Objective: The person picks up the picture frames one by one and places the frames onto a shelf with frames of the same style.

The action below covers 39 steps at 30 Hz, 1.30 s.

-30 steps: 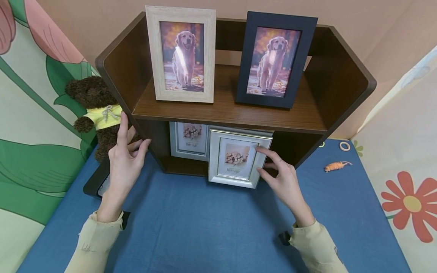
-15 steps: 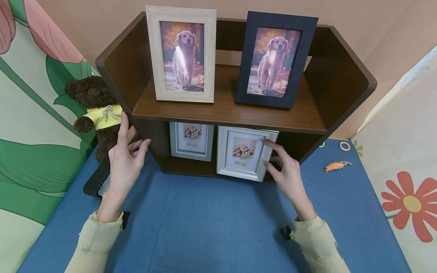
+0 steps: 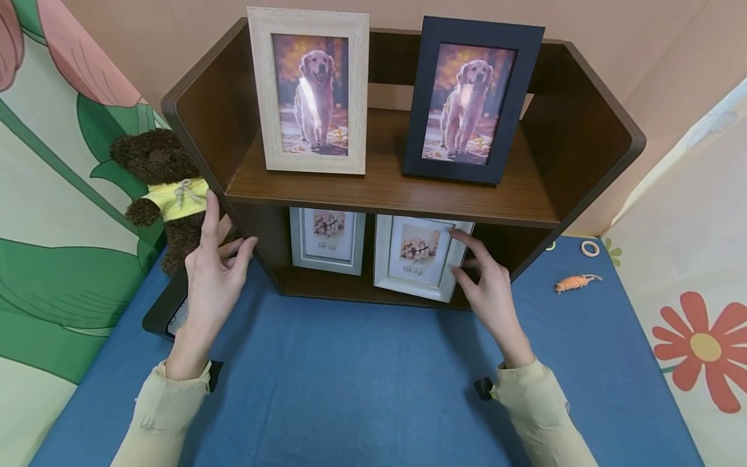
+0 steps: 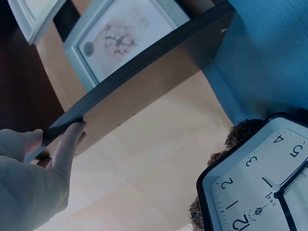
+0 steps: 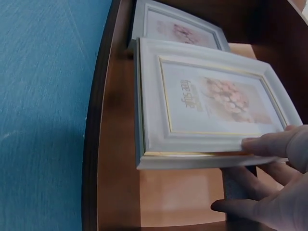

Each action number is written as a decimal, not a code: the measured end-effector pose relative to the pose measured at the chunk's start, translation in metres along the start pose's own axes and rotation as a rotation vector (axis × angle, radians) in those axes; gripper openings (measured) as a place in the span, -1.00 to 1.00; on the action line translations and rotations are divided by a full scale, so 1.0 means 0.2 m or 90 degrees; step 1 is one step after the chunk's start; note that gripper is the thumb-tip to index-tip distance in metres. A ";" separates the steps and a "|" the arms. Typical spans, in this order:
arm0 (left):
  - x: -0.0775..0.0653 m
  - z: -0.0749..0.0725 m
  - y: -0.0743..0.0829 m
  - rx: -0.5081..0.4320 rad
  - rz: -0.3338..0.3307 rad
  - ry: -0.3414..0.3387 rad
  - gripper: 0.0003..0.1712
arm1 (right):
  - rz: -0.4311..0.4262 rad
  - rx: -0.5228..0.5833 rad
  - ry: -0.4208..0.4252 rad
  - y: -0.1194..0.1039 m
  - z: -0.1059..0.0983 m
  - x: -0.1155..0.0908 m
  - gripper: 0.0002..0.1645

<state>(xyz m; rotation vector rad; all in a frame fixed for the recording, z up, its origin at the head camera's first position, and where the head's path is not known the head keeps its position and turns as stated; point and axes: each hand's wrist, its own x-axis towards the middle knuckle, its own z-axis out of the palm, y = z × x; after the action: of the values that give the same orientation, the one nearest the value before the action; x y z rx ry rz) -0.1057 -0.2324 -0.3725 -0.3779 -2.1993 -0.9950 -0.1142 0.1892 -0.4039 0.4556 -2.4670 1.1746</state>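
Note:
My right hand (image 3: 490, 285) pinches the right edge of a white photo frame (image 3: 417, 250) on the lower level of a dark brown shelf (image 3: 385, 155). In the right wrist view, the thumb lies on the frame's face and the other fingers are behind it, near its dark stand (image 5: 236, 187). My left hand (image 3: 213, 275) holds the shelf's left side panel, its thumb inside and fingers outside in the left wrist view. A blue-grey photo frame (image 3: 329, 237) stands left of the white one, its top hidden by the upper board.
On the upper level stand a cream photo frame (image 3: 315, 165) and a dark blue one (image 3: 417, 117). Left of the shelf are a brown teddy bear (image 3: 183, 201) and a black-rimmed clock (image 4: 260, 183). An orange toy mouse (image 3: 574, 283) and a ring (image 3: 589, 248) lie at the right.
My right hand has moved the white photo frame right and back into the lower level, uncovering more of the blue-grey frame. The left hand has stayed on the panel.

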 end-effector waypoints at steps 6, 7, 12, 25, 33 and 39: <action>0.00 -0.01 0.01 -0.002 0.001 0.001 0.03 | 0.040 -0.001 0.012 0.00 0.03 0.02 -0.13; 0.00 -0.01 0.01 -0.001 0.002 0.000 0.03 | 0.047 0.002 0.014 0.00 0.03 0.02 -0.14; 0.00 -0.01 0.01 0.003 0.003 -0.001 0.05 | 0.069 0.014 0.007 0.02 0.05 0.04 -0.16; -0.01 0.00 0.01 -0.001 -0.008 0.018 -0.03 | 0.068 0.039 -0.021 0.10 0.08 0.08 -0.19; -0.01 0.00 0.01 -0.001 -0.008 0.020 -0.01 | 0.080 0.056 -0.056 0.14 0.09 0.09 -0.14; -0.01 0.00 0.01 -0.006 -0.009 0.022 -0.02 | 0.078 0.054 -0.056 0.15 0.10 0.09 -0.16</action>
<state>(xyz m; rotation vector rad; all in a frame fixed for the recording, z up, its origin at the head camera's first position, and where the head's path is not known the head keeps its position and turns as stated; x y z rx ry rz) -0.1037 -0.2304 -0.3726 -0.3480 -2.1690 -1.0129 -0.1472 0.1890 -0.4265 0.3928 -2.5588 1.3397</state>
